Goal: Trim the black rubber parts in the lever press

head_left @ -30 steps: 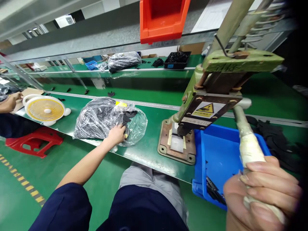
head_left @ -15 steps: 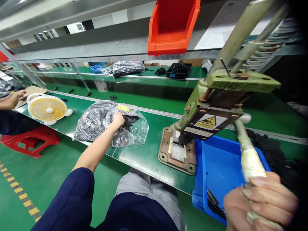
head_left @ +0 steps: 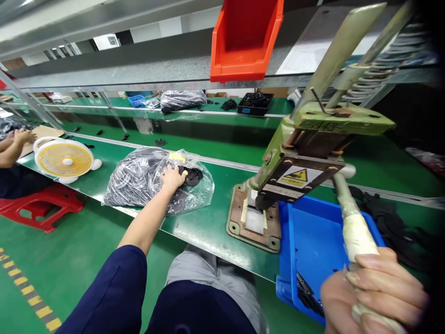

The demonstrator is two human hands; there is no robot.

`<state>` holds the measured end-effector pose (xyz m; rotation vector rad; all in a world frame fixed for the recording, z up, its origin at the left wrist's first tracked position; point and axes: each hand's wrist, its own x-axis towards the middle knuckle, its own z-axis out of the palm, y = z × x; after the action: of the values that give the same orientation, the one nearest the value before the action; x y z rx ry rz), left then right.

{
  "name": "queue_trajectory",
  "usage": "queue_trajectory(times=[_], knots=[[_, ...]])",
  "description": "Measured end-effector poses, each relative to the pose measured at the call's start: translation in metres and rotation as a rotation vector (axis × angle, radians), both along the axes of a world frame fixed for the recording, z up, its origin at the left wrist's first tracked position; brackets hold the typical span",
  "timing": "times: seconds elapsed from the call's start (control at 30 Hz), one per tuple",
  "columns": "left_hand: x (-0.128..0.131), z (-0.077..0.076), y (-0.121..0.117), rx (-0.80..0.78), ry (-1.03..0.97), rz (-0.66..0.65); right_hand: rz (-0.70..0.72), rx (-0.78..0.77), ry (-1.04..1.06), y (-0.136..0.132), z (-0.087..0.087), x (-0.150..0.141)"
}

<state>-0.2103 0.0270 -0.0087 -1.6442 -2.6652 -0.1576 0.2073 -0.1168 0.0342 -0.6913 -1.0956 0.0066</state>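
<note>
My left hand (head_left: 173, 177) rests at the mouth of a clear plastic bag (head_left: 127, 181) full of black parts, with its fingers spread. Something yellow covers the tip of its thumb. Several flat, curved black pieces (head_left: 193, 176) lie beside the thumb, inside the clear film. My right hand (head_left: 375, 292) is wrapped around the taped lever handle (head_left: 359, 235) of a green hand press (head_left: 342, 119). Under the press head, a small metal block (head_left: 255, 220) sits on the rusty base plate (head_left: 236, 213); no black part shows on that block.
A blue bin (head_left: 314, 227) holding some black pieces stands right of the press. More black parts (head_left: 385, 222) lie beyond it. An orange bin (head_left: 243, 44) hangs above. To the left are a white-and-yellow fan (head_left: 67, 161), a red stool (head_left: 41, 208) and another person's hands (head_left: 21, 139).
My left hand has gone from closed to spread fingers at the bag's mouth, and its yellow-tipped thumb now shows. My right hand keeps its grip on the lever. The view has shifted slightly.
</note>
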Motion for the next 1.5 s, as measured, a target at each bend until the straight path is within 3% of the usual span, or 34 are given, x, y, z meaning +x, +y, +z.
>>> queue_trajectory(times=[0.1, 0.37, 0.57, 0.67, 0.8, 1.07, 1.23, 1.37, 1.5], knots=[[0.011, -0.001, -0.016, -0.024, -0.039, -0.016, 0.066, 0.288, -0.102, 0.002, 0.005, -0.004], [0.047, -0.008, -0.051, 0.018, -0.048, -0.09, 0.091, 0.323, -0.117, 0.001, 0.011, -0.007], [0.069, -0.021, -0.065, 0.05, -0.003, -0.193, 0.081, 0.338, -0.093, 0.003, 0.008, -0.006], [0.073, -0.024, -0.06, 0.038, -0.005, -0.251, 0.083, 0.34, -0.096, 0.003, 0.009, -0.006], [0.074, -0.023, -0.042, 0.075, -0.008, -0.211, 0.078, 0.345, -0.102, 0.003, 0.009, -0.006], [0.065, 0.0, -0.029, 0.239, -0.077, -0.245, 0.083, 0.305, -0.099, -0.004, 0.013, -0.012], [0.046, 0.012, -0.002, 0.133, -0.226, -0.101, 0.076, 0.292, -0.118, -0.006, 0.014, -0.013], [0.03, 0.007, 0.01, 0.163, -0.418, -0.055, 0.099, 0.268, -0.124, -0.009, 0.013, -0.012], [0.014, -0.001, 0.005, 0.235, -0.518, -0.037, 0.11, 0.299, -0.113, -0.008, 0.014, -0.013]])
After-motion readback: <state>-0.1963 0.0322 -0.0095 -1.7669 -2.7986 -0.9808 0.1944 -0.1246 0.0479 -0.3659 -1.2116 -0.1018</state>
